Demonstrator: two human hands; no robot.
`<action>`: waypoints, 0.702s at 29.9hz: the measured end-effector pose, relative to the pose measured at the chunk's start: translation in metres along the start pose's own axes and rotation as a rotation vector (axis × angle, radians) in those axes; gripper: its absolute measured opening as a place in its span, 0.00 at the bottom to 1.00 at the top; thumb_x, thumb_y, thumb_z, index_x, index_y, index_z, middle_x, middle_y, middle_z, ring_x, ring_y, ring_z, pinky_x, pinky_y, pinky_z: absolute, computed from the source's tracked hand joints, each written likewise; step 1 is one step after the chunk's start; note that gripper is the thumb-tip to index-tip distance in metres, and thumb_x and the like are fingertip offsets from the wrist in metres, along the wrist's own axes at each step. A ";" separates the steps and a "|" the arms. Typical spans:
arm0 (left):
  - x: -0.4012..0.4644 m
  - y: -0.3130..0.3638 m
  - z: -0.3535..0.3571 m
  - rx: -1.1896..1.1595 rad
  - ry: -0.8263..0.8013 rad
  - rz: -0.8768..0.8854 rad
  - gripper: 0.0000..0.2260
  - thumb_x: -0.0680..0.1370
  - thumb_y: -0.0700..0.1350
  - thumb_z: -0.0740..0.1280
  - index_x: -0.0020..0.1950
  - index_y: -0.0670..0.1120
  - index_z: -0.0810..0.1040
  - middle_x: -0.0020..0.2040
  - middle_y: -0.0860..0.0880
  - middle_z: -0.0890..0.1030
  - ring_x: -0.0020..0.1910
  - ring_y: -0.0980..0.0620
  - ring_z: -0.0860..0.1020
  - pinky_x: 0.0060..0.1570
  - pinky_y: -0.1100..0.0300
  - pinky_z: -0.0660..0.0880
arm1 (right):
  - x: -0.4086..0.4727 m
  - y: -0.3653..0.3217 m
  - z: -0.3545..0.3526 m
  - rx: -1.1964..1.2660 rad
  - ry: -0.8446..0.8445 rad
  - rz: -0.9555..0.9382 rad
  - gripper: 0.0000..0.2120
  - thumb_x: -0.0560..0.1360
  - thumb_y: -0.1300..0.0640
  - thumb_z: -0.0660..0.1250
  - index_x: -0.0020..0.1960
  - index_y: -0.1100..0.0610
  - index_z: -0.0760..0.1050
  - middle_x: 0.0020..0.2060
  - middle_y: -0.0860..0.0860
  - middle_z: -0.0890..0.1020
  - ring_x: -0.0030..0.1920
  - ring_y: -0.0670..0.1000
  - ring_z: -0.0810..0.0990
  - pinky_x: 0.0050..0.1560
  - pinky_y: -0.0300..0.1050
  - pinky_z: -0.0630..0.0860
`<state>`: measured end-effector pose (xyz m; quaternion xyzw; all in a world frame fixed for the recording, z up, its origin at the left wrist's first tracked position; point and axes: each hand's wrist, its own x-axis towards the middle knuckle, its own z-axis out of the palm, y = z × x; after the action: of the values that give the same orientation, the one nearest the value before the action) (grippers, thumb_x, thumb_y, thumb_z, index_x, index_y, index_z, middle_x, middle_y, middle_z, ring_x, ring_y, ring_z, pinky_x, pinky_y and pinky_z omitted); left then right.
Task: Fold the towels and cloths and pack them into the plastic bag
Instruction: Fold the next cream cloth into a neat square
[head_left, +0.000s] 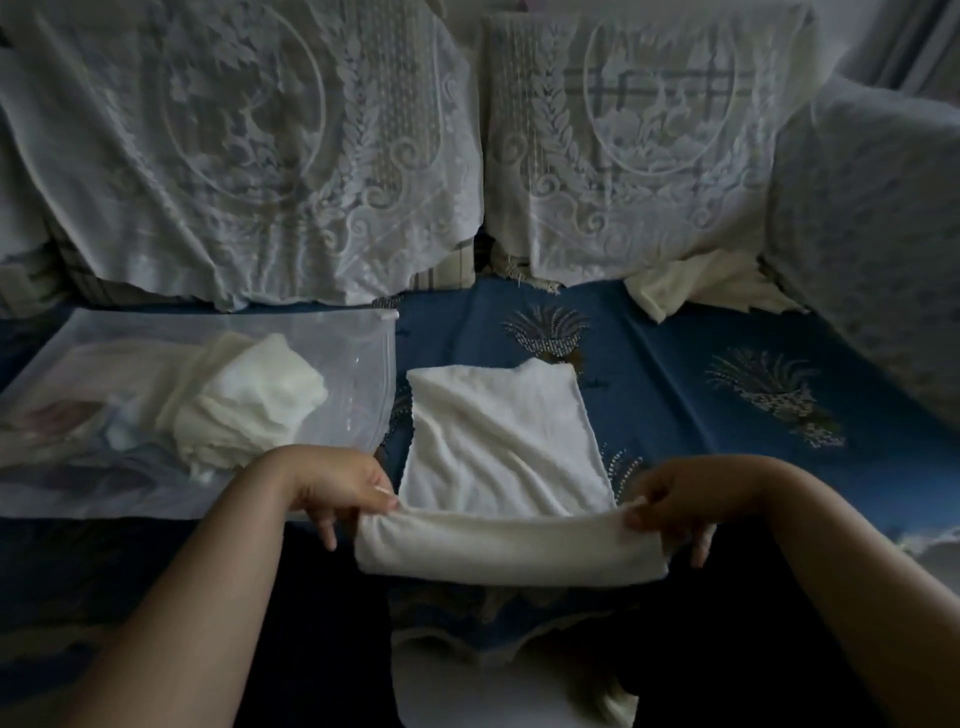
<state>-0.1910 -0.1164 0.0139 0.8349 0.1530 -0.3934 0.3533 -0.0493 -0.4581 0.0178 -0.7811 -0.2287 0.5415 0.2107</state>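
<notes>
A white towel (498, 447) lies spread on the blue patterned seat cover (691, 410) in front of me. Its near edge is lifted and rolled back over itself. My left hand (343, 486) pinches the left end of that raised edge. My right hand (675, 499) pinches the right end. To the left lies a clear plastic bag (358, 358), mouth toward the towel, with folded white cloths (249, 400) inside. Another white cloth (691, 286) sits crumpled at the back right. A further pale cloth (498, 686) lies below my hands, close to me.
Lace covers (249, 156) drape over the sofa back cushions behind the seat. A covered armrest (872, 234) rises at the right. The blue seat between the towel and the armrest shows only its printed pattern.
</notes>
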 end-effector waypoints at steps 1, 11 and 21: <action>0.003 0.003 -0.001 0.003 0.024 -0.037 0.10 0.81 0.48 0.60 0.51 0.44 0.77 0.34 0.50 0.78 0.26 0.59 0.75 0.25 0.65 0.75 | 0.005 -0.001 -0.002 0.007 0.022 0.001 0.08 0.79 0.55 0.62 0.44 0.56 0.76 0.31 0.51 0.79 0.30 0.44 0.79 0.33 0.40 0.80; 0.079 0.064 -0.059 -0.007 1.190 0.139 0.23 0.79 0.50 0.62 0.73 0.47 0.63 0.71 0.44 0.67 0.65 0.43 0.71 0.59 0.49 0.70 | 0.112 -0.046 -0.091 0.124 1.011 -0.275 0.30 0.75 0.50 0.68 0.72 0.57 0.61 0.65 0.57 0.71 0.62 0.55 0.74 0.62 0.51 0.73; 0.149 0.031 -0.016 0.330 0.747 -0.069 0.25 0.77 0.57 0.63 0.70 0.46 0.65 0.72 0.43 0.62 0.65 0.40 0.69 0.60 0.48 0.71 | 0.160 -0.032 -0.054 -0.427 0.704 0.184 0.40 0.72 0.47 0.70 0.76 0.53 0.52 0.73 0.59 0.58 0.68 0.64 0.66 0.65 0.58 0.68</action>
<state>-0.0698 -0.1302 -0.0785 0.9601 0.2336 -0.0940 0.1214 0.0471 -0.3427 -0.0659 -0.9617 -0.1793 0.1984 0.0602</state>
